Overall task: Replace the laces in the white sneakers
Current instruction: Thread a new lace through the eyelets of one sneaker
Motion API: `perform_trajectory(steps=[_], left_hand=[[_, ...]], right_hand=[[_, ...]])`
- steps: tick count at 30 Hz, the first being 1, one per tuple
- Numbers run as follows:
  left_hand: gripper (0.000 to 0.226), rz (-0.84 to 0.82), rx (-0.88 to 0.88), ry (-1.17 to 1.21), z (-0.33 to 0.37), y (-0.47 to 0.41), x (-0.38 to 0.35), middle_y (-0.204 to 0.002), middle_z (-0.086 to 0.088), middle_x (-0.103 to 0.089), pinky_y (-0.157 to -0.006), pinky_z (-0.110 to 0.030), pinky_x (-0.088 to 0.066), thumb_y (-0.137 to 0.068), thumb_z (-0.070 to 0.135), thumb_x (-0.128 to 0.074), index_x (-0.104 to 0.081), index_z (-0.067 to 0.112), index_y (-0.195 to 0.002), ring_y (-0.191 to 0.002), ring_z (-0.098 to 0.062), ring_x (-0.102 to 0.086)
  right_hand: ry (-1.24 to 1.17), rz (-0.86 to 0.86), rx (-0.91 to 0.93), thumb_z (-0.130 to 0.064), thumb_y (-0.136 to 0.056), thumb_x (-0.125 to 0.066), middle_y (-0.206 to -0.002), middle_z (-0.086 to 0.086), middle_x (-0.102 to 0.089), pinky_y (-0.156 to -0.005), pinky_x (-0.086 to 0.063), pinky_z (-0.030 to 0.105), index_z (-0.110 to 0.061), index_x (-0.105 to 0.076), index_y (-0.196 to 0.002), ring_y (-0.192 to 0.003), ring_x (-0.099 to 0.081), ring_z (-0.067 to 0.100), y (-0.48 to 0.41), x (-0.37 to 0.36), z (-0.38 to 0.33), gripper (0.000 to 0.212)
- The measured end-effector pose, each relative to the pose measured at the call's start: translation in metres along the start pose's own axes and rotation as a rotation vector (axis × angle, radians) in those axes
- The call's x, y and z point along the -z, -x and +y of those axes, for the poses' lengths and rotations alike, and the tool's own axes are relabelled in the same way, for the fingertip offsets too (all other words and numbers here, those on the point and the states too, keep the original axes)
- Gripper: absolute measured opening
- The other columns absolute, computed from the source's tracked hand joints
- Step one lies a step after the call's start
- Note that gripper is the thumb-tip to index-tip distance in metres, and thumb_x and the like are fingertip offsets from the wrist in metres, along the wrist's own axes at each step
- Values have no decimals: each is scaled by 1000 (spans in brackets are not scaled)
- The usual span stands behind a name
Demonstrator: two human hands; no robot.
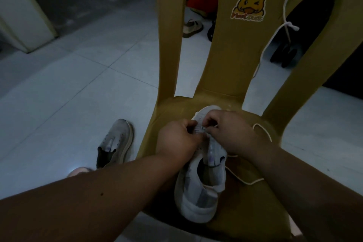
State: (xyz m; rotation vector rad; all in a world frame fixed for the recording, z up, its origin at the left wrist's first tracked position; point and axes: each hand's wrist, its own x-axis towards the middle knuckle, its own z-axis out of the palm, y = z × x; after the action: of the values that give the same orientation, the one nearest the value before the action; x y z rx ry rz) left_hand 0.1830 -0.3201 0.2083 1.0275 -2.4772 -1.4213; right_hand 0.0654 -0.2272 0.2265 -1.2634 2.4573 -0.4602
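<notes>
Yellow plastic chair [225, 65] carries a white sneaker [200, 192], loose lace [253, 182] just right; second sneaker [115, 143] on the tiled floor [78, 84], left.

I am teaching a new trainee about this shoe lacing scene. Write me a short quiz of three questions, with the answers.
1. True or false: the white sneaker that the left hand and right hand work on lies on a table.
2. Where is the second sneaker? A) on the tiled floor, left of the chair; B) on the chair seat; C) inside a box.
3. Fill in: a spare lace hangs over the chair's ____.
Key: 1 false, it lies on the chair seat; 2 A; 3 back.
</notes>
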Motion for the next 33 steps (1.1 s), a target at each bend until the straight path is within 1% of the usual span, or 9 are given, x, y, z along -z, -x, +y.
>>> perform_trajectory(steps=[2,6,12,14,17,21,25,31,33], left_hand=[[43,7,-8,-3,-1,-1,2,-118,7,-66,-83,-22,-52,-87,39,-62,-59,24,-127,-100,-7,-63],[40,2,-25,-1,-3,-2,2,-115,6,-68,-73,-12,-47,-88,39,-59,-62,24,-125,-96,-4,-64],[35,7,-35,-8,-4,-5,-1,-106,3,-71,-59,-6,-37,-91,43,-55,-66,25,-120,-91,-8,-65],[33,-2,-42,-6,-4,-6,-1,-109,4,-71,-66,-9,-42,-92,41,-55,-66,25,-119,-93,-6,-64],[30,-14,-50,6,-3,-7,-1,-114,4,-69,-81,-17,-48,-93,36,-56,-67,23,-118,-98,-6,-63],[26,-34,-67,-43,2,-9,-2,-112,0,-70,-82,-22,-49,-93,27,-58,-67,22,-117,-95,-11,-64],[26,-28,-67,-83,1,-11,-5,-116,2,-68,-88,-23,-48,-93,23,-57,-66,22,-118,-100,-10,-63],[23,1,-67,-77,-2,-13,-10,-106,2,-71,-67,-15,-42,-92,24,-58,-69,22,-112,-77,-4,-58],[23,-1,-78,-101,-2,-12,-9,-105,2,-71,-71,-18,-46,-93,26,-56,-69,23,-113,-80,-6,-61]], right_hand=[[-153,49,-47,-13,-88,-60,-83,-18,-56,-61,-36,6,-33,-55,-78,-80,-53,3,1,-4,1,23],[-336,125,-120,-13,-88,-63,-78,-17,-56,-58,-37,3,-33,-51,-71,-71,-51,-3,2,-8,1,29],[-431,147,-168,-15,-89,-63,-78,-12,-59,-54,-37,9,-29,-52,-73,-73,-54,4,4,-7,1,24],[-351,144,-135,-16,-90,-60,-79,-13,-57,-57,-37,12,-31,-49,-74,-74,-53,5,6,-4,-3,25],[-21,90,-12,-14,-92,-52,-89,-8,-56,-60,-35,19,-30,-47,-83,-78,-48,10,6,5,-11,19],[306,-7,102,-13,-91,-49,-106,1,-59,-72,-31,27,-24,-52,-102,-89,-46,16,4,14,-21,16],[366,-100,110,-9,-88,-51,-90,-1,-52,-68,-33,29,-19,-49,-106,-84,-46,18,2,24,-31,21],[411,-165,97,-4,-84,-54,-79,-1,-47,-64,-35,30,-15,-45,-114,-79,-47,18,-8,25,-36,33],[311,-164,27,-6,-87,-53,-84,-2,-50,-64,-38,29,-18,-47,-115,-80,-48,16,-9,24,-32,31]])
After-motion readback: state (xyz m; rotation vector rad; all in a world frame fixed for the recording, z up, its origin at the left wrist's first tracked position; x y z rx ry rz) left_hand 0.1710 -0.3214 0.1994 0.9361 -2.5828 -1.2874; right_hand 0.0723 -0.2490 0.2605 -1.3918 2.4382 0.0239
